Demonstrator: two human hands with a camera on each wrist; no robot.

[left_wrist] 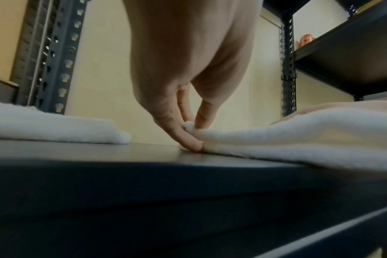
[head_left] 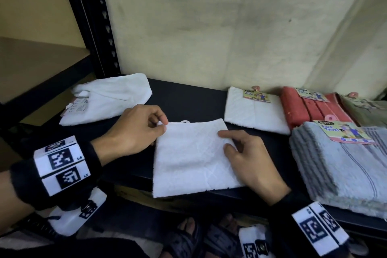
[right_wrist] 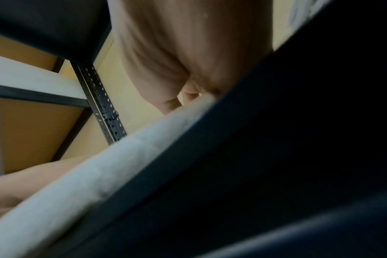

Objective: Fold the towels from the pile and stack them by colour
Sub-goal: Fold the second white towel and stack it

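A white towel (head_left: pixel 188 159), folded to a rough square, lies on the black shelf board (head_left: pixel 188 98) in front of me, its near edge hanging over the board's front. My left hand (head_left: pixel 162 126) pinches the towel's far left corner between thumb and fingers; the left wrist view shows the corner (left_wrist: pixel 189 126) squeezed at the fingertips. My right hand (head_left: pixel 225 141) rests on the towel's right side, with the index finger stretched across the cloth. In the right wrist view only a blurred strip of the towel (right_wrist: pixel 99 174) and the palm show.
A loose white towel (head_left: pixel 109 98) lies at the back left. To the right sit a folded white towel (head_left: pixel 255 111) with a label, red towels (head_left: pixel 310 109), a pale green one (head_left: pixel 368 109) and a grey-blue striped stack (head_left: pixel 339 165). A black shelf post (head_left: pixel 92 21) stands at the left.
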